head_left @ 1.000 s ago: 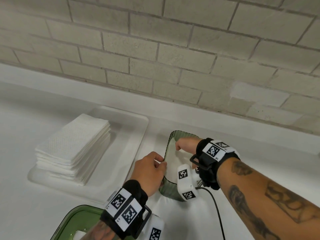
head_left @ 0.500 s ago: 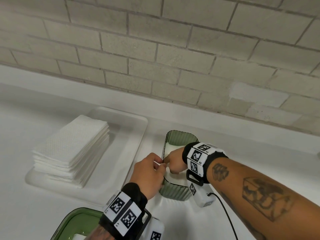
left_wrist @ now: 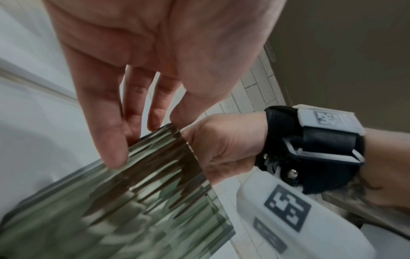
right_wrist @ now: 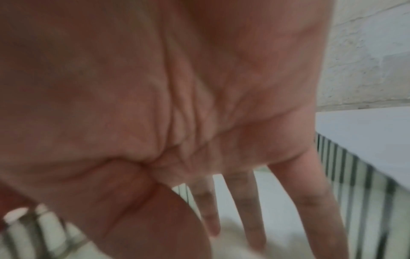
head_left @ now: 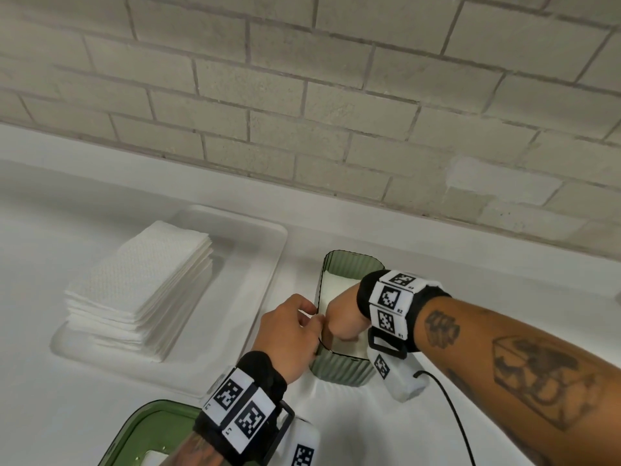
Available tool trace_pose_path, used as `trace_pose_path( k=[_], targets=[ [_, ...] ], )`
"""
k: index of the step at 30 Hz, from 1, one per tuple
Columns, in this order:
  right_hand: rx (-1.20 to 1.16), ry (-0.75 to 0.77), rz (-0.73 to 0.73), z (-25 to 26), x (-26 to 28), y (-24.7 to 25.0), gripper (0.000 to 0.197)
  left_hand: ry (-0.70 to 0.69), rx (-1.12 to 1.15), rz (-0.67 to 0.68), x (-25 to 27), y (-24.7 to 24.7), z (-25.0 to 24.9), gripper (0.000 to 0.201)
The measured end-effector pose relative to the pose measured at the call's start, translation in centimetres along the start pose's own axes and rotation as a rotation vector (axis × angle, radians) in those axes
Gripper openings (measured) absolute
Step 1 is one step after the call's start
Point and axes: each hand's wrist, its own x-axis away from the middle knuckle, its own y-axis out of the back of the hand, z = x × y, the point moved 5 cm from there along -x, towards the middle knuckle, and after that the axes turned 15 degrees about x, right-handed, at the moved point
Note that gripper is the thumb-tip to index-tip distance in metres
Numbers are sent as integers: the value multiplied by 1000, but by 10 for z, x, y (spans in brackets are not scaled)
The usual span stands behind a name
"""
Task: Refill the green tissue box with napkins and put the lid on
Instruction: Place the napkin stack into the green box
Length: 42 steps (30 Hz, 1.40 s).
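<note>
The ribbed, see-through green tissue box (head_left: 341,373) stands open on the white counter, with white napkins (head_left: 337,284) inside it. My left hand (head_left: 314,322) pinches the box's left wall at the rim, fingers (left_wrist: 115,140) outside and thumb at the top edge. My right hand (head_left: 342,326) reaches down into the box's near end; in the right wrist view its straight fingers (right_wrist: 250,219) press on the napkins (right_wrist: 235,234). The green lid (head_left: 144,428) lies flat at the bottom left, partly behind my left wrist.
A stack of folded white napkins (head_left: 141,284) sits on a white tray (head_left: 245,264) left of the box. A brick wall (head_left: 336,95) runs behind the counter. A black cable (head_left: 453,415) trails from my right wrist camera across the counter.
My right hand has moved from the box's far end to its near end and sunk in onto the napkins. My left hand has kept its hold on the left rim.
</note>
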Motion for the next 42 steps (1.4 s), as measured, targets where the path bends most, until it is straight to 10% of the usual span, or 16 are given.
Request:
trace_pose_path(
  k=[6,13,25,42],
  targets=[
    [-17,-151,-177,-41,-5,33,43,7,16,0,2,0,0,11],
    [134,-197,0,-49,-79,-4,31,-17,23,2,4,0,2,6],
    [-14,13,50,-4,20,4,44,-1,11,-23,0,0,4,9],
    [12,-145,118,5,15,-30,38,-11,-22,-47,3,-1,2,14]
  ],
)
